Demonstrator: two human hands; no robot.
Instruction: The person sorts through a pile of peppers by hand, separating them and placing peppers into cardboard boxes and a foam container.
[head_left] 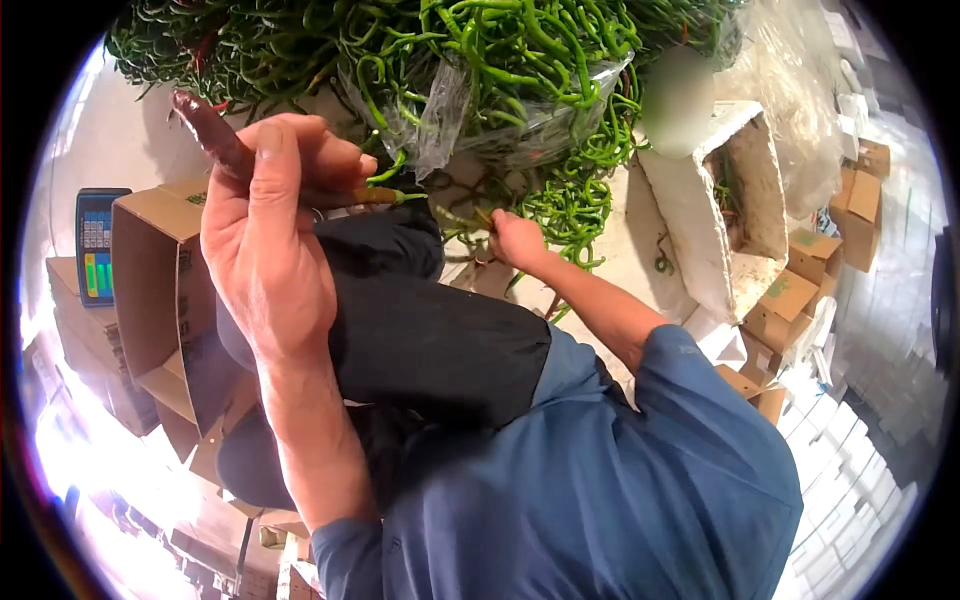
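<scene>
My left hand point(275, 225) is raised at the left, its fingers wrapped round a dark, brownish-red pepper point(212, 132) that sticks out past the thumb. A yellowish-brown pepper point(362, 197) with a green stem also shows beneath its fingers. Lower on the right, my right hand point(517, 240) is closed beside the loose green peppers point(570, 212), with thin greenish stalks or peppers point(462, 218) at its fingertips. Beyond both hands lies a large heap of long green peppers point(500, 50), partly over clear plastic point(440, 115).
A white foam box point(690, 230) stands tilted at the right, near crumpled plastic point(800, 110) and cardboard boxes point(785, 300). At the left are an open cardboard box point(150, 290) and a blue device with keys point(97, 235). My dark-clothed legs point(430, 340) lie below the heap.
</scene>
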